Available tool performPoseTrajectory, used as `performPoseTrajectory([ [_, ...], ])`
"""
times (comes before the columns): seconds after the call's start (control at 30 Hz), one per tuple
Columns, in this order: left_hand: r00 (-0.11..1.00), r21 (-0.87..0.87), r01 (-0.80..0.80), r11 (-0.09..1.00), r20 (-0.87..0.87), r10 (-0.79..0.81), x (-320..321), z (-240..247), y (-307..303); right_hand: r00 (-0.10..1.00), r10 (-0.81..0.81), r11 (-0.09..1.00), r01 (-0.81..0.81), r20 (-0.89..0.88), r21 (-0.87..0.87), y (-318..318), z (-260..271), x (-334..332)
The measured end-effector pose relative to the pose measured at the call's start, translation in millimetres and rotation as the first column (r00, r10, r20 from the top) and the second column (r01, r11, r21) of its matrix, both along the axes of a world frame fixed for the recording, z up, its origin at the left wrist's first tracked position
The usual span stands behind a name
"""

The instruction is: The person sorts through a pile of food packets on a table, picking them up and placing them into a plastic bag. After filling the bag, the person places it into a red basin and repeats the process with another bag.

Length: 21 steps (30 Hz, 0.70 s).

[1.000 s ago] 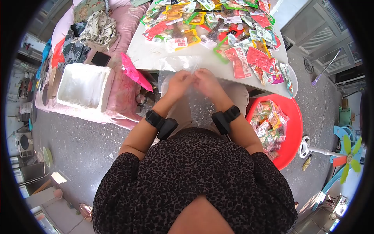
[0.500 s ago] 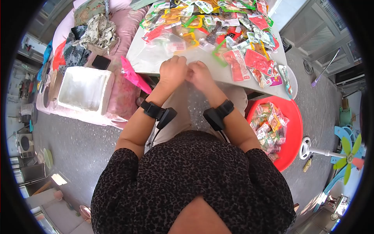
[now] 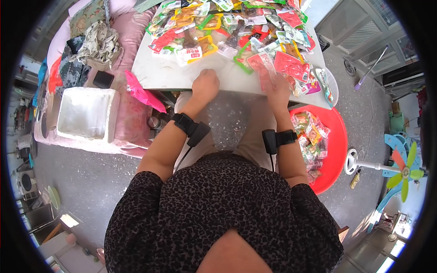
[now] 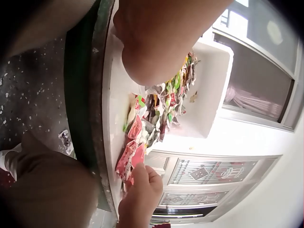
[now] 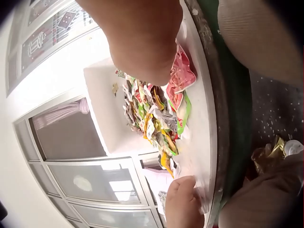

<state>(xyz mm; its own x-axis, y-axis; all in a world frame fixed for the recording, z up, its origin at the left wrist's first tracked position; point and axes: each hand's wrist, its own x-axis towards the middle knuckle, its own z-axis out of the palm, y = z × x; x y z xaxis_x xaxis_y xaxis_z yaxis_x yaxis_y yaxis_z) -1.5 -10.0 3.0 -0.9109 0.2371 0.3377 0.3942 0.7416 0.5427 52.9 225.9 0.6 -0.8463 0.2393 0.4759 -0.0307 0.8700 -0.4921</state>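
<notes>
At the table's near edge, my left hand (image 3: 205,85) has its fingers curled. In the right wrist view a thin clear plastic bag (image 5: 203,202) shows beside that hand, its edge in the fingers. To the right, my right hand (image 3: 278,93) is over the near end of a red-and-clear food packet (image 3: 261,66), pinching it between thumb and fingers; the left wrist view shows those fingers right at the red packets (image 4: 126,161). A second red packet (image 3: 292,67) lies just beyond the hand, at the front of a heap of sealed snack packets (image 3: 227,28).
The white table (image 3: 154,76) holds the heap. On the floor at right stands a red basin (image 3: 336,150) with bagged packets (image 3: 313,136). At left, a white foam box (image 3: 86,113), a phone (image 3: 104,79) and a pink bag (image 3: 143,93) lie on a pink-covered bed (image 3: 132,48).
Both hands were together working at the clear bag's edge. Now they are apart: the left stays at the table edge, while the right has moved right to the red packet.
</notes>
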Motion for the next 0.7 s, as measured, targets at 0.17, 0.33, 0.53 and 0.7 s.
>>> performPoseTrajectory([
  [0.17,0.986,0.186,0.162,0.969,0.011,-0.167,-19,-8,-10,0.982,-0.096,0.968,0.054,0.163,0.243,-10,6,-6],
  [0.33,0.809,0.494,-0.149,0.856,0.559,-0.183,-20,18,-15,0.951,0.019,0.988,-0.066,0.309,0.140,-11,0,-14],
  [0.53,0.926,0.427,0.132,0.895,0.270,-0.265,-21,14,-20,0.962,0.203,0.972,-0.176,0.183,-0.153,-9,0,-3],
  [0.7,0.929,0.238,0.137,0.962,0.306,-0.208,-24,27,-17,0.958,0.285,0.959,-0.285,0.038,0.000,-20,39,18],
])
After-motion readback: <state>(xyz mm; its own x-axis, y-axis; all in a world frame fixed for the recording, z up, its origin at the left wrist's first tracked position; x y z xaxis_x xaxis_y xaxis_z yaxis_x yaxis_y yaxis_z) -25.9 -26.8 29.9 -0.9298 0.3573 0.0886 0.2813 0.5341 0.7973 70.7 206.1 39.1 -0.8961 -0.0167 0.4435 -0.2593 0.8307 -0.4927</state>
